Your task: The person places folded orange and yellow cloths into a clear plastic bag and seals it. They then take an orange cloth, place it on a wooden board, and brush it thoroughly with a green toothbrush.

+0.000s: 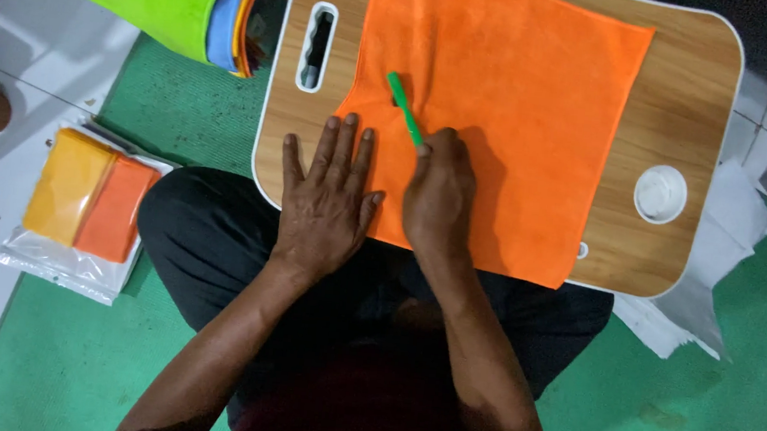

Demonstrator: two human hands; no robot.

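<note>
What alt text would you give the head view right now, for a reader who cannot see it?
A seated person's left hand presses flat on an orange cloth spread over a wooden lap table, while the right hand holds a green pen against the cloth. A packet of yellow and orange cloths lies on the floor to the left.

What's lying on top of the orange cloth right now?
On the orange microfibre cloth: the left hand pressed flat on its edge, and the right hand holding a green pen. The pen's tip is hidden.

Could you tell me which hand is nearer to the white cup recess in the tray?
Right. The right hand lies between the left hand and the recess.
</note>
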